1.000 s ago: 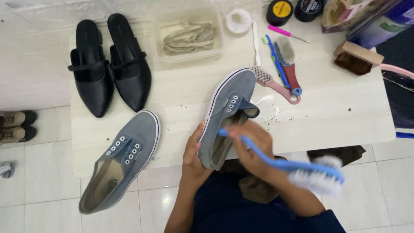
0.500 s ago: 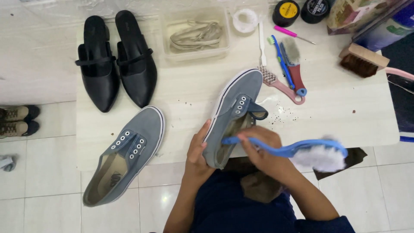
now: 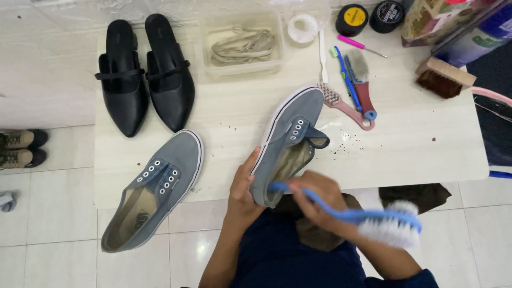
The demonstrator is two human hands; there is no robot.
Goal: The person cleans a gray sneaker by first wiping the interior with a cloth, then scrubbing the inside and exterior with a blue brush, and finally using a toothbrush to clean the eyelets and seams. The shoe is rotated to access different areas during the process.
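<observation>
My left hand (image 3: 242, 186) grips the side of a grey-blue laceless sneaker (image 3: 285, 138), whose toe rests on the white table (image 3: 229, 117) while its heel hangs over the near edge. My right hand (image 3: 314, 200) holds a blue-handled scrub brush (image 3: 373, 218) by its handle end, close to the sneaker's heel opening. The white bristle head sticks out to the right, away from the shoe. The matching grey-blue sneaker (image 3: 152, 189) lies to the left, overhanging the table's front edge.
A pair of black pointed flats (image 3: 144, 74) sits at the back left. A clear tub of laces (image 3: 242, 45), a tape roll (image 3: 303, 26), two polish tins (image 3: 352, 18), small brushes (image 3: 352, 90) and a wooden brush (image 3: 442, 77) lie along the back and right. Tiled floor lies below.
The brush and my right hand have shifted slightly along the sneaker's heel; the bristle head sits a little lower and further right. My left hand keeps its grip.
</observation>
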